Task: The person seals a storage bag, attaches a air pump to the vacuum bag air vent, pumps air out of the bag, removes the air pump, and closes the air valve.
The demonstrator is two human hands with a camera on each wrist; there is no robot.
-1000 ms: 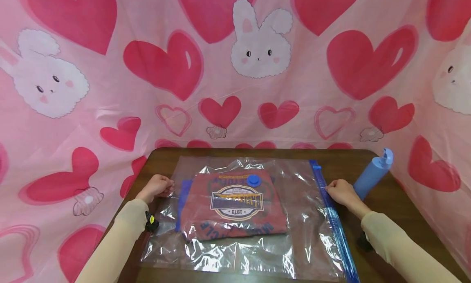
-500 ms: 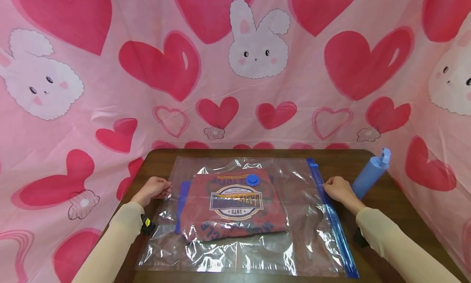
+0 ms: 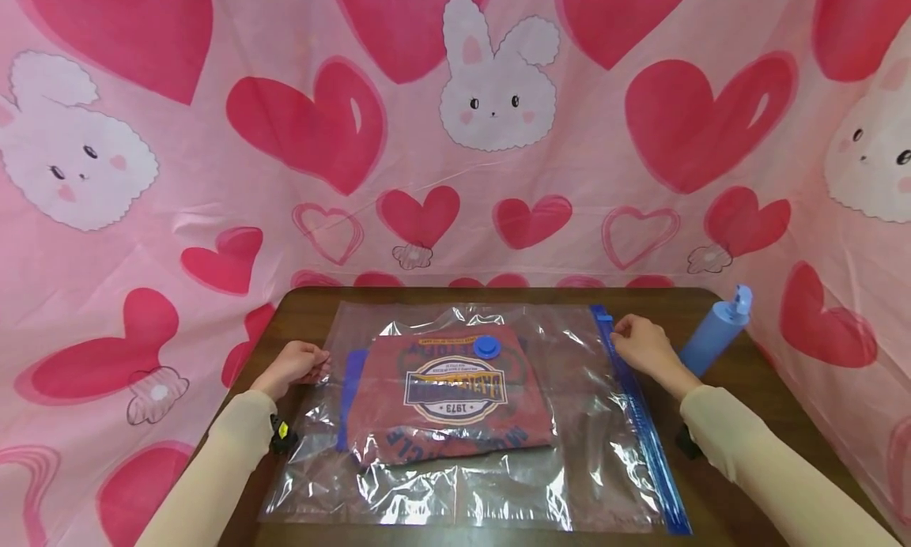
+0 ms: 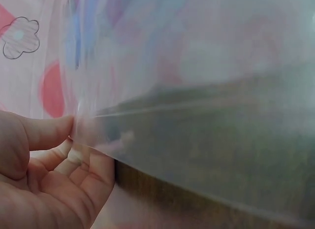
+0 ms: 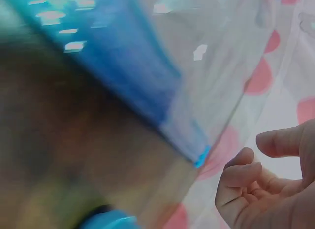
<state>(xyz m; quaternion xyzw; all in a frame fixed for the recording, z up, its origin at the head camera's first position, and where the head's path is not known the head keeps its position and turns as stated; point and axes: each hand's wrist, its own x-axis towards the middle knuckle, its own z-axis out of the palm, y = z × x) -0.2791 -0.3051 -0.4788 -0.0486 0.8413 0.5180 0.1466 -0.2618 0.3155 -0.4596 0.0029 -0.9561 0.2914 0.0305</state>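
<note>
A large clear plastic vacuum storage bag (image 3: pixel 591 420) lies flat in the head view. Inside it is a folded red garment (image 3: pixel 527 405) with a printed badge, and a blue layer shows at its left. A round blue valve (image 3: pixel 487 347) sits on the bag. My left hand (image 3: pixel 292 365) pinches the bag's left edge between thumb and fingers, plain in the left wrist view. Along the right side runs the blue zip strip (image 3: pixel 651 444), with a slider (image 3: pixel 605 318) near its far end. My right hand (image 5: pixel 256 189) is beside that end, thumb and bent fingers apart, holding nothing.
A blue pump bottle (image 3: pixel 712 337) stands on the brown table (image 3: pixel 754 420), close behind my right hand. Pink cloth (image 3: pixel 591 160) with hearts and rabbits hangs around the table's back and sides.
My right hand has left the middle of the zip strip's upper part and moved away from me, toward the slider. My left hand keeps its pinch on the bag's edge.
</note>
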